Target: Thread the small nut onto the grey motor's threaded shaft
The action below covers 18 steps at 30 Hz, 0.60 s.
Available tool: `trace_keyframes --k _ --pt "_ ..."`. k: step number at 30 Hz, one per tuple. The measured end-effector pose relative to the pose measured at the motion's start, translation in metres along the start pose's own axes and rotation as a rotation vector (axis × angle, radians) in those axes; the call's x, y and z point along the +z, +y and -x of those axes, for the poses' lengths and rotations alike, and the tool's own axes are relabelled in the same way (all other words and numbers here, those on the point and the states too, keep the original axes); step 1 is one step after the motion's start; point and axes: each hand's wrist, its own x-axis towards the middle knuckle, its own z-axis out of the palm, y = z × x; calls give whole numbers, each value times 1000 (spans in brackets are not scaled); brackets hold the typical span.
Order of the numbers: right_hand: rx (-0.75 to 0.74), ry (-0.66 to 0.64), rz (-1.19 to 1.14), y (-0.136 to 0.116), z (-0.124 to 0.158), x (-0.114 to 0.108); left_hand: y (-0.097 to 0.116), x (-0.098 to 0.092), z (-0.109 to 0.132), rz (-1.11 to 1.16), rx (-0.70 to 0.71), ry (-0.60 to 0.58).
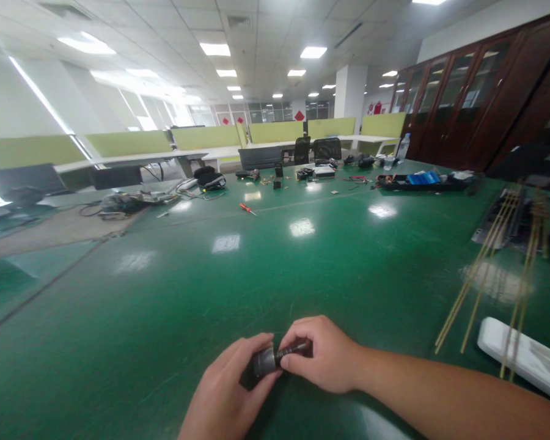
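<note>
Low in the head view, my left hand (235,385) is closed round a short dark grey cylinder (264,363) with a pale rim at one end. My right hand (321,354) pinches a thin dark rod with ring-like grooves (289,351) between thumb and fingers. The rod lines up with the cylinder and meets its right end; whether the two are joined cannot be made out. Fingers cover part of both pieces. Both hands are close together, just above the green tabletop (201,293).
Thin yellowish rods (479,278) and a white case (522,354) lie at the right. An orange-handled screwdriver (246,209) rests farther off. Along the back are a black tray (394,183), a plastic bottle (404,148), a black pouch (209,178) and tangled cables (132,200).
</note>
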Motion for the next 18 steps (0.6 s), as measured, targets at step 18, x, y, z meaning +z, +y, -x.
trace_keyframes --k 18 --pt "12 0 -13 0 -1 1 -3 1 2 16 -20 -6"
